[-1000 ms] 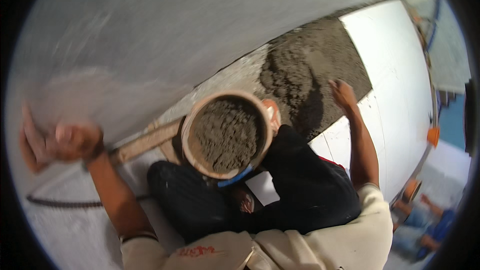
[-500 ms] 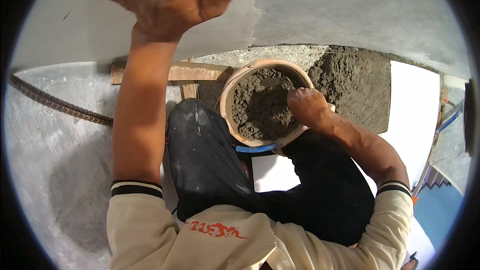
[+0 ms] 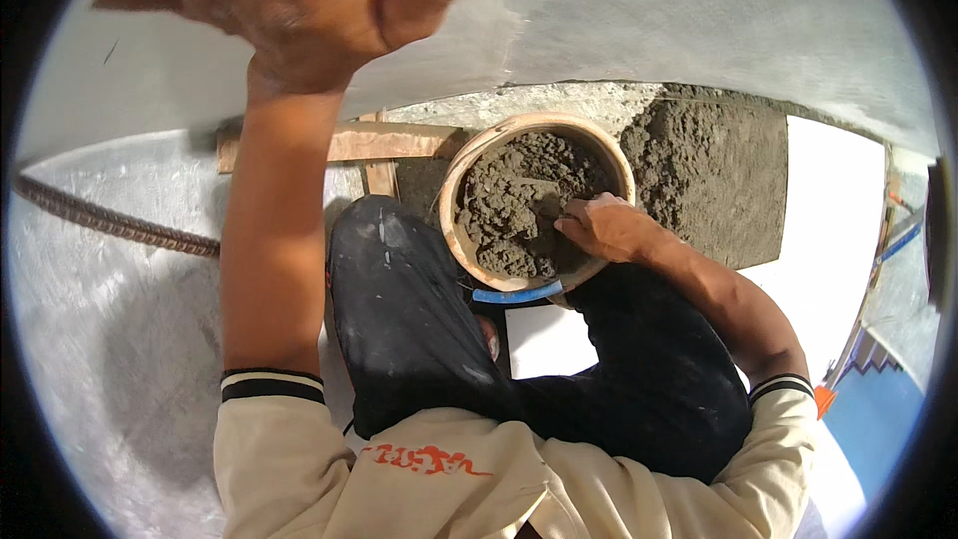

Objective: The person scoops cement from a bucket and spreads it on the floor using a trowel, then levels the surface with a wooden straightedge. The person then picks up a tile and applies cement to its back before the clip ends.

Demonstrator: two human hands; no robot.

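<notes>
Forward, left hand (image 3: 299,5) outstretched, right hand (image 3: 607,228) inside bucket (image 3: 539,121)

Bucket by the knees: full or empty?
Partly full: the bucket holds lumpy grey mortar below brim level, and the right hand reaches in. Exact depth: cannot tell.

Grey-brown mortar (image 3: 494,202), pale orange bucket (image 3: 599,140)

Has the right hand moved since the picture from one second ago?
Yes: the right hand has moved leftward, away from the white tiles and to the mortar bucket.
</notes>
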